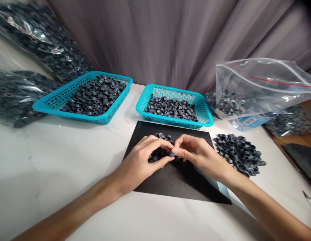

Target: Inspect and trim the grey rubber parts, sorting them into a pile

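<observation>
Over a black mat (170, 184), my left hand (142, 155) and my right hand (195, 152) meet fingertip to fingertip. Between them is a small dark grey plastic part (172, 154), pinched by the left thumb and fingers. The right thumb and forefinger press on the same part from its right side; whether they hold a second piece is hidden. Behind and under my hands lies a small heap of similar dark grey parts (157, 154) on the mat, partly covered by my fingers.
Two turquoise baskets, one at left (95, 118) and one in the middle (175, 123), hold many grey parts. A loose pile (240, 155) lies right of the mat. Filled plastic bags (24, 90) stand at left. An open zip bag (260, 83) and a bottle (255, 121) stand at right.
</observation>
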{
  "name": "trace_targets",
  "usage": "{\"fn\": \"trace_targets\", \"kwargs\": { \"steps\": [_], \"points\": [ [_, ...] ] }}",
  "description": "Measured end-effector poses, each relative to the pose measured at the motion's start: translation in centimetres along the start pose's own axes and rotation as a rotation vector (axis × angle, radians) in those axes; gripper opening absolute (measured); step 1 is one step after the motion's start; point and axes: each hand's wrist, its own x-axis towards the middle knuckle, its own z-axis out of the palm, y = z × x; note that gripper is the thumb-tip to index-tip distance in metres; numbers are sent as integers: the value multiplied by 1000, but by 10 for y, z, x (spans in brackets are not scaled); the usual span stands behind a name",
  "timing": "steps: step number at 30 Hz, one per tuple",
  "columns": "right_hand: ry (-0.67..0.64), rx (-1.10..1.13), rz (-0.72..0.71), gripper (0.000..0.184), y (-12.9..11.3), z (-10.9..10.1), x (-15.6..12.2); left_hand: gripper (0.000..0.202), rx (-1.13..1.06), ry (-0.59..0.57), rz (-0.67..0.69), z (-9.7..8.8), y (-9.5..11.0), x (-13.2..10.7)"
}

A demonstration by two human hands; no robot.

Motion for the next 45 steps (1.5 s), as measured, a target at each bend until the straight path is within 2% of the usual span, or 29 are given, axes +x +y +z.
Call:
{"fn": "trace_targets", "kwargs": {
  "steps": [4,8,12,15,20,26,31,35,40,45],
  "points": [
    [-55,166,44,32,-2,-5,1,9,-42,15,-49,3,-3,-2],
    [-64,171,72,33,0,-14,2,9,-38,-10,-82,3,-5,-2],
    [-118,28,78,29,3,-24,1,13,26,-71,-36,1,-4,-1],
    [-137,-131,99,24,-1,-27,-1,18,-32,-77,-59,0,-2,1],
    [-54,-429,-6,22,-15,-22,-7,16,-171,-54,-160,-1,-2,2],
    [-79,-223,-98,23,-17,-10,-7,14,-345,-49,-275,-1,-4,1],
    [47,-170,-139,19,-6,0,-3,17,-336,-51,-316,-3,-2,0],
    [88,-118,-120,22,-4,4,-1,17,-328,-11,-312,-1,-1,-2],
    [96,-120,-59,26,-7,-2,-1,16,-381,60,-312,1,-3,0],
    [69,-187,-10,14,-18,-20,-4,13,-435,36,-324,-8,0,6]
  ]
}}
